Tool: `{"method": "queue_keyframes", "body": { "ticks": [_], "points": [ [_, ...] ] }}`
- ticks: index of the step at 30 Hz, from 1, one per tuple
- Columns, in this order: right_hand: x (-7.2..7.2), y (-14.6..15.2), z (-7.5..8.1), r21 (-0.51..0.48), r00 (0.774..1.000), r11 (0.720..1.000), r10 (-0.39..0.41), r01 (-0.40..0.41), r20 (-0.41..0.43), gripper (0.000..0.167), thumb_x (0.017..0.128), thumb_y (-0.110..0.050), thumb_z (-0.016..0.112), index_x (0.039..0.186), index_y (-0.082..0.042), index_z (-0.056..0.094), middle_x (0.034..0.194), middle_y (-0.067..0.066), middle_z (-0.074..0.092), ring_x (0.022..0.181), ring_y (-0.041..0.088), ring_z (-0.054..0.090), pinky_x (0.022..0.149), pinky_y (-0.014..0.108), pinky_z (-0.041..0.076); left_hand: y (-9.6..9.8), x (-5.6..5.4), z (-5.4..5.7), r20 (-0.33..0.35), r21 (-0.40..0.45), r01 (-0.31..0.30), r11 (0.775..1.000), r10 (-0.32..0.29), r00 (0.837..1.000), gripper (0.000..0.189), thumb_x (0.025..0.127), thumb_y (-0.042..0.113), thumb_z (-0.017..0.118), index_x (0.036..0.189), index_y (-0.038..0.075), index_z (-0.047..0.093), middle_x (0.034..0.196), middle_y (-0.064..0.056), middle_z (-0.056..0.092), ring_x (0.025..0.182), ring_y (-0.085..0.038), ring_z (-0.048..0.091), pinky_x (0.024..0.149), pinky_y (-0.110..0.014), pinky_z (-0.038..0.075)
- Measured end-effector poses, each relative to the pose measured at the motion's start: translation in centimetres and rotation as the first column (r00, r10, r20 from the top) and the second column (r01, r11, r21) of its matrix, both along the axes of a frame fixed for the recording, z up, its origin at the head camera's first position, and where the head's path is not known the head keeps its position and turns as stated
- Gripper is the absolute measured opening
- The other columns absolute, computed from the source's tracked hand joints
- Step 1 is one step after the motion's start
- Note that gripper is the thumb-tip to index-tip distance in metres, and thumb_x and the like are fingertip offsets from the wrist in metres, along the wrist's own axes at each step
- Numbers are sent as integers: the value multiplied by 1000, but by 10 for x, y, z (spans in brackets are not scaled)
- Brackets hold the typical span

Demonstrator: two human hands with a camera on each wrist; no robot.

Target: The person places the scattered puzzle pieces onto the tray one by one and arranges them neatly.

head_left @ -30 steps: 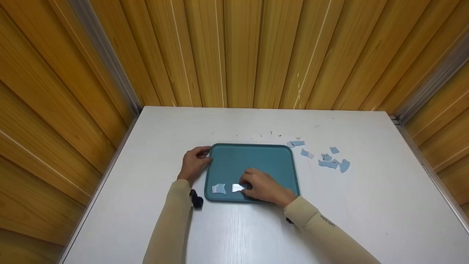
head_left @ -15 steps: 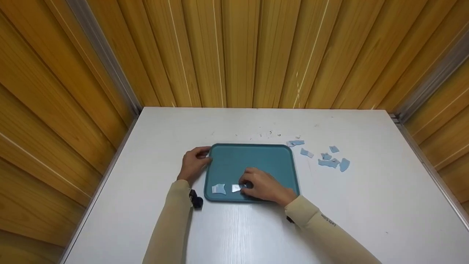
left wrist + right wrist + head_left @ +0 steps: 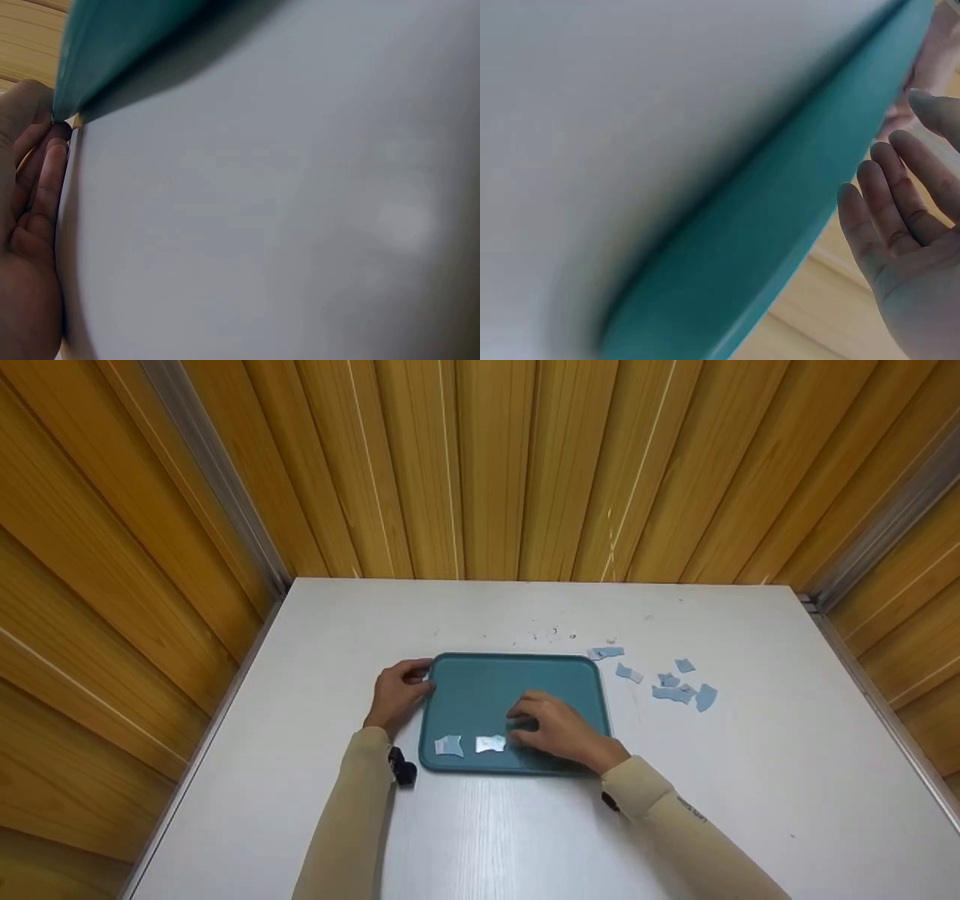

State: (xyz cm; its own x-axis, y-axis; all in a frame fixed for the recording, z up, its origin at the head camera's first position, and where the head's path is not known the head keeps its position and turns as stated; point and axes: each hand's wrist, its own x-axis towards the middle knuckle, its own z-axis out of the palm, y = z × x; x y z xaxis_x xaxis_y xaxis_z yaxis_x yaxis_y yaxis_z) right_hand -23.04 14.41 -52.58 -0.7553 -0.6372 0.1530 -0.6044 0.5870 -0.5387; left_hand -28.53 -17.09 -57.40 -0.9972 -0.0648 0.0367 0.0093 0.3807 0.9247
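Right hand: The right hand [image 3: 556,725] has been lifted and drawn back to the right; thumb and fingers are parted, and nothing is held.
Shiny piece: The shiny piece [image 3: 490,744], partly covered by the fingertips half a second ago, has been let go and is now fully exposed on the near part of the tray [image 3: 480,682]. Its surface is partly washed out by glare.
Left piece: The left piece [image 3: 449,745] has been left undisturbed near the tray's near left corner; a gap is kept between it and the shiny piece.
Left hand: The left rim of the tray appears to be held between thumb and fingers by the left hand [image 3: 397,690], unchanged.
Loose pieces: Overlapping scraps [image 3: 606,652] are seen at the tray's far right corner, with a small torn piece [image 3: 629,673] just nearer and a cluster [image 3: 673,694] farther right, all on the counter [image 3: 345,622].
Work in hand: The placing of the shiny piece can be judged finished for now; the two pieces are not joined, and the arranging seems barely begun.
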Motion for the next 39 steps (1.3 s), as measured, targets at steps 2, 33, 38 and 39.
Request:
{"method": "queue_keyframes", "body": {
  "ticks": [2,33,38,39],
  "points": [
    [-2,6,4,-8,1000,1000,-20,20,9,28,94,-16,81,118,-2,76,113,7,68,108,26,67,95,45,56,0,0,1,-1,-1,0,1000,0,1000,42,89,5,79,131,9,75,117,-6,74,109,-23,66,99,-41,52],
    [-19,112,12,-19,966,967,-254,255,47,29,93,-6,81,120,2,75,113,16,67,111,37,66,98,55,55,3,0,2,15,7,-13,1000,13,1000,40,91,3,78,130,10,76,118,-4,73,108,-21,65,97,-39,53],
    [-19,132,12,-8,956,956,-292,292,40,28,94,-5,79,121,1,75,114,15,67,111,38,66,98,57,54,2,0,1,19,3,-15,1000,15,1000,40,91,5,79,130,12,76,118,-4,74,108,-21,66,97,-39,53],
    [-19,135,12,-5,954,954,-299,299,35,27,95,-5,79,121,1,75,114,16,67,111,38,66,97,58,54,2,0,1,19,3,-14,1000,14,1000,40,91,6,80,130,12,76,118,-4,74,108,-21,66,97,-39,53]
  ]
}}
